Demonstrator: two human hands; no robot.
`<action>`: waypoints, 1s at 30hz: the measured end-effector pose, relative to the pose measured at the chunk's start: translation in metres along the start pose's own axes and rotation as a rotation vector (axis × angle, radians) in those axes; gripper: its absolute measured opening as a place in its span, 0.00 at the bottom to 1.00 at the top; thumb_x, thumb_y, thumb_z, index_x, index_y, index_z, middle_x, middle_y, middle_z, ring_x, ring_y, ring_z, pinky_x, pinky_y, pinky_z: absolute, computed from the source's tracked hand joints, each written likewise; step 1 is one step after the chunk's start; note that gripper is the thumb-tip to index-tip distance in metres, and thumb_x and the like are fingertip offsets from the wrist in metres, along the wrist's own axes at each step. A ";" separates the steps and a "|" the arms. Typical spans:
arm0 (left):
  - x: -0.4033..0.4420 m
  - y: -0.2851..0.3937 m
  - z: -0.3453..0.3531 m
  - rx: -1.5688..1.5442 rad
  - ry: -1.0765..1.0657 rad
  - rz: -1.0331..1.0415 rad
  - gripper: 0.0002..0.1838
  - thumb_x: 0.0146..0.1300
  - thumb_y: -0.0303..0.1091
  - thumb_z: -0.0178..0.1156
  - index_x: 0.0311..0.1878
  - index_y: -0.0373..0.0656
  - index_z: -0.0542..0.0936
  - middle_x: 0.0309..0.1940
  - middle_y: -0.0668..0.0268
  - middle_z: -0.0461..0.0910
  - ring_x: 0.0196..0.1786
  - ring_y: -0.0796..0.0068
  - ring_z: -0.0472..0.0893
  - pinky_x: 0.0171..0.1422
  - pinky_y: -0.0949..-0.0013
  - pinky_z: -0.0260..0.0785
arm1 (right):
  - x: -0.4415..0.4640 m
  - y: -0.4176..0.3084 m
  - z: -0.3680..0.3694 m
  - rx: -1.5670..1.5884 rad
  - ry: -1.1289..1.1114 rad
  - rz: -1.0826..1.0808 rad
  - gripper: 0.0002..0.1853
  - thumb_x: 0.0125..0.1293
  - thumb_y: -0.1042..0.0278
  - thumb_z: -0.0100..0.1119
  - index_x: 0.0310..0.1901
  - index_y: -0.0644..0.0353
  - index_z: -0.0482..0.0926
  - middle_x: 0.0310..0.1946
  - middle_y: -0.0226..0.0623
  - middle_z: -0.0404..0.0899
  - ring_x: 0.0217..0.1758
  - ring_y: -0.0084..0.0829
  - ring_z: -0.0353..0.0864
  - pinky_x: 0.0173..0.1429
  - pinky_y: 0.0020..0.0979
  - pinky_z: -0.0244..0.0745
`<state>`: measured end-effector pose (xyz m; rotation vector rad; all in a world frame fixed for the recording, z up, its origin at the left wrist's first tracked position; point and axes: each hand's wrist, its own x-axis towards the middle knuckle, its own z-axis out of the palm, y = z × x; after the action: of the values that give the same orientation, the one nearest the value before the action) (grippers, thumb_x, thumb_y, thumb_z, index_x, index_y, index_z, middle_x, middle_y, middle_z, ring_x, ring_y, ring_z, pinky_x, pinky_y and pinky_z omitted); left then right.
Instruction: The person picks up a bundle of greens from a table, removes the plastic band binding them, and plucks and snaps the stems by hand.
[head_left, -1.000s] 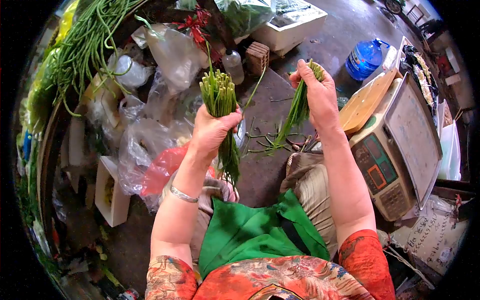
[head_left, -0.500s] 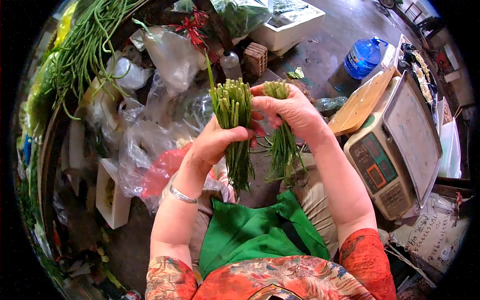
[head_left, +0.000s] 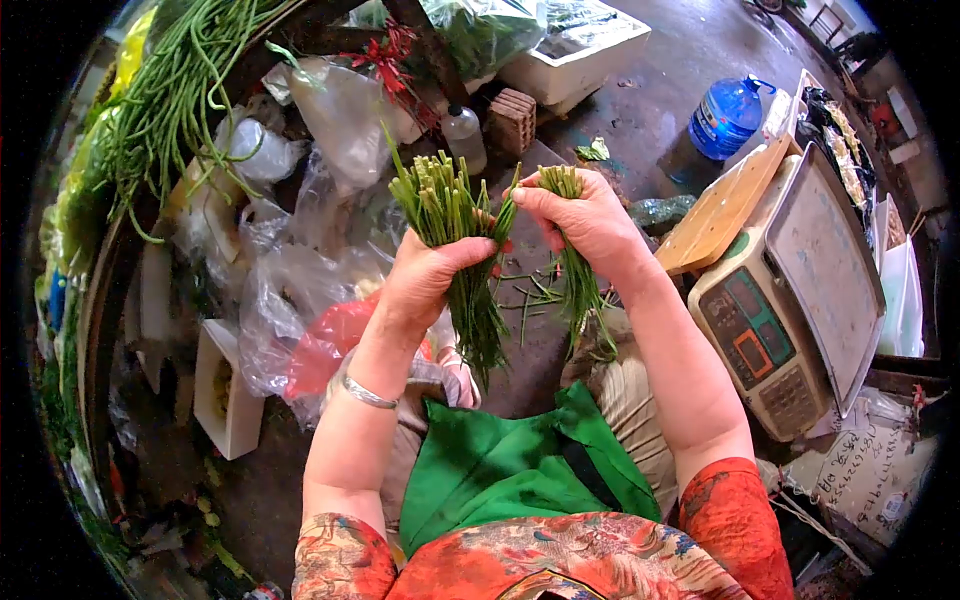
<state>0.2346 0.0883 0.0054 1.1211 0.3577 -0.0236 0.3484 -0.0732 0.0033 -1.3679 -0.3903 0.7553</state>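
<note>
In the head view, my left hand (head_left: 432,272) is closed around a thick bunch of green vegetable stalks (head_left: 437,200), cut ends up and thin dark leaves hanging below. My right hand (head_left: 590,220) grips a smaller bunch of the same stalks (head_left: 577,285), also cut ends up. Its thumb and forefinger pinch a stalk at the right edge of the left bunch. The left bunch is fanned out at the top. Fingers behind both bunches are partly hidden. Loose green stems (head_left: 535,292) lie below, between the hands.
A digital scale (head_left: 745,330) with a metal pan stands at right, beside a wooden board (head_left: 725,205). Clear plastic bags (head_left: 290,290) heap up at left. Long green beans (head_left: 185,100) hang at upper left. Behind are a bottle (head_left: 463,135), brick (head_left: 512,120), foam box (head_left: 580,55) and blue water jug (head_left: 728,118).
The left bunch has tilted left and its cut ends have spread apart. My right thumb and forefinger now hold a stalk at its edge. The right bunch has shifted slightly.
</note>
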 end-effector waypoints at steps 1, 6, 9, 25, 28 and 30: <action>0.000 0.000 -0.001 0.005 0.022 0.005 0.17 0.54 0.22 0.64 0.48 0.34 0.76 0.38 0.61 0.81 0.37 0.67 0.83 0.41 0.68 0.77 | 0.000 0.001 0.000 -0.012 0.016 -0.002 0.08 0.63 0.65 0.63 0.38 0.61 0.80 0.16 0.22 0.70 0.17 0.14 0.66 0.22 0.20 0.60; 0.001 0.000 -0.001 0.010 0.108 0.050 0.14 0.54 0.20 0.65 0.45 0.36 0.77 0.34 0.64 0.81 0.34 0.72 0.81 0.39 0.69 0.76 | 0.001 -0.001 -0.002 0.019 0.026 -0.015 0.08 0.63 0.64 0.63 0.37 0.59 0.80 0.17 0.22 0.70 0.18 0.15 0.66 0.23 0.20 0.61; 0.002 -0.002 -0.002 0.019 0.148 0.115 0.13 0.53 0.20 0.65 0.43 0.36 0.77 0.34 0.66 0.81 0.34 0.73 0.81 0.39 0.71 0.76 | 0.003 0.000 -0.001 0.038 0.042 -0.012 0.08 0.64 0.64 0.62 0.38 0.59 0.80 0.19 0.22 0.72 0.18 0.14 0.67 0.23 0.20 0.62; 0.000 0.002 -0.005 0.086 0.202 0.097 0.13 0.53 0.20 0.65 0.42 0.36 0.78 0.33 0.65 0.81 0.33 0.74 0.81 0.36 0.74 0.74 | 0.000 0.000 -0.006 -0.050 0.003 -0.031 0.07 0.65 0.66 0.60 0.40 0.59 0.82 0.24 0.23 0.75 0.25 0.11 0.68 0.29 0.16 0.63; 0.002 0.001 -0.010 0.059 0.202 0.091 0.12 0.53 0.21 0.65 0.42 0.36 0.78 0.32 0.64 0.81 0.32 0.74 0.81 0.35 0.74 0.73 | 0.000 -0.001 -0.010 -0.038 0.010 -0.082 0.07 0.64 0.67 0.60 0.39 0.60 0.82 0.24 0.23 0.74 0.25 0.12 0.68 0.28 0.16 0.63; 0.001 0.002 -0.011 0.025 0.194 0.103 0.12 0.53 0.21 0.65 0.41 0.36 0.78 0.31 0.64 0.81 0.31 0.74 0.81 0.34 0.74 0.73 | -0.001 -0.008 -0.015 0.082 0.094 -0.024 0.07 0.63 0.67 0.62 0.39 0.59 0.82 0.24 0.21 0.74 0.25 0.12 0.69 0.29 0.16 0.63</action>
<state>0.2332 0.0993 0.0027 1.1689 0.4732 0.1732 0.3595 -0.0845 0.0083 -1.3145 -0.2978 0.6775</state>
